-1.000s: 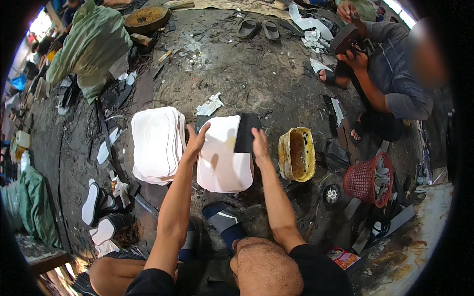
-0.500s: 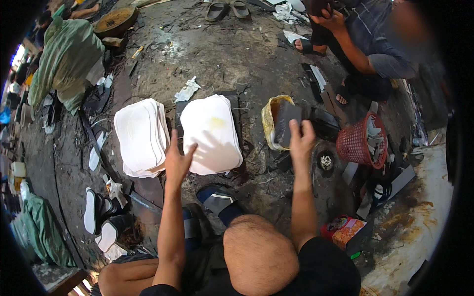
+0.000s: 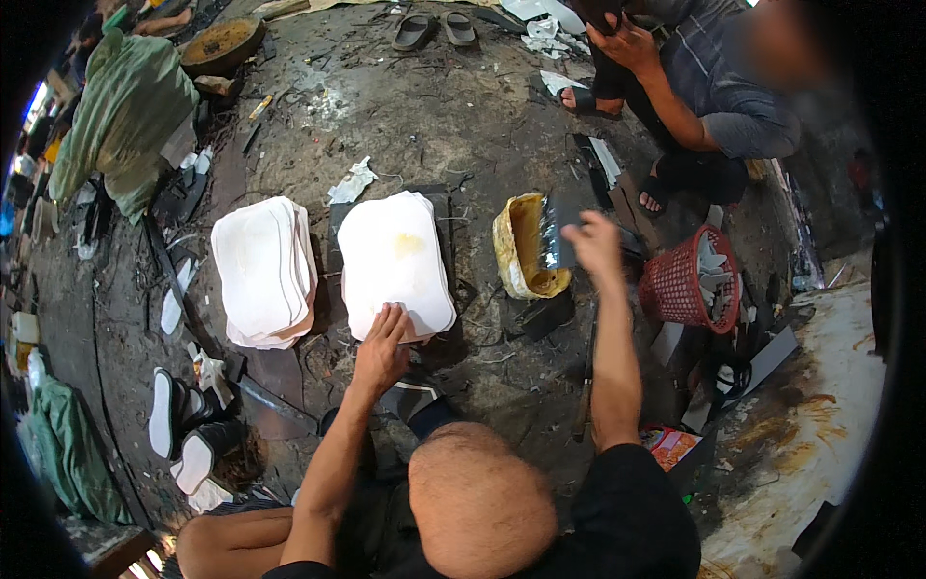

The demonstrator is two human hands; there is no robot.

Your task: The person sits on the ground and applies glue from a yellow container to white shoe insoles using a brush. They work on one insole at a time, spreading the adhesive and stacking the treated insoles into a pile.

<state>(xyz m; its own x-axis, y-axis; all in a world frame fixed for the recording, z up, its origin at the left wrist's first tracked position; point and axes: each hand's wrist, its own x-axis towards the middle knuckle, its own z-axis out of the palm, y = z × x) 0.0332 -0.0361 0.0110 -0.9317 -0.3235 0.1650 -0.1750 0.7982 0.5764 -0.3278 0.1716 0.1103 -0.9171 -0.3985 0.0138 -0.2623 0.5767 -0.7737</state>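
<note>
My left hand [image 3: 383, 352] lies with its fingers flat on the near edge of a stack of white sheets [image 3: 397, 270], which have rounded corners and a yellowish wet-looking patch near the top. In my right hand [image 3: 600, 253] is a dark, flat rectangular spreader [image 3: 559, 230], its lower part glossy; the hand is slightly blurred. The spreader stands upright at the right rim of a cut-open container [image 3: 505, 256] coated with yellow glue-like stuff. To the left sits a second stack of similar white sheets [image 3: 258, 270], untouched by either hand.
A red plastic basket [image 3: 670, 285] of white scraps stands at the right. Beyond it squats another person [image 3: 733, 116], hands raised. Sandals [image 3: 415, 32] lie at the far side, white-soled shoes [image 3: 164, 415] at the near left. A green cloth bundle [image 3: 125, 116] is far left.
My left hand has come down from beside the stack onto its near edge. The spreader has tilted and turned at the container's right rim, its lower face now shiny. The view has shifted slightly.
</note>
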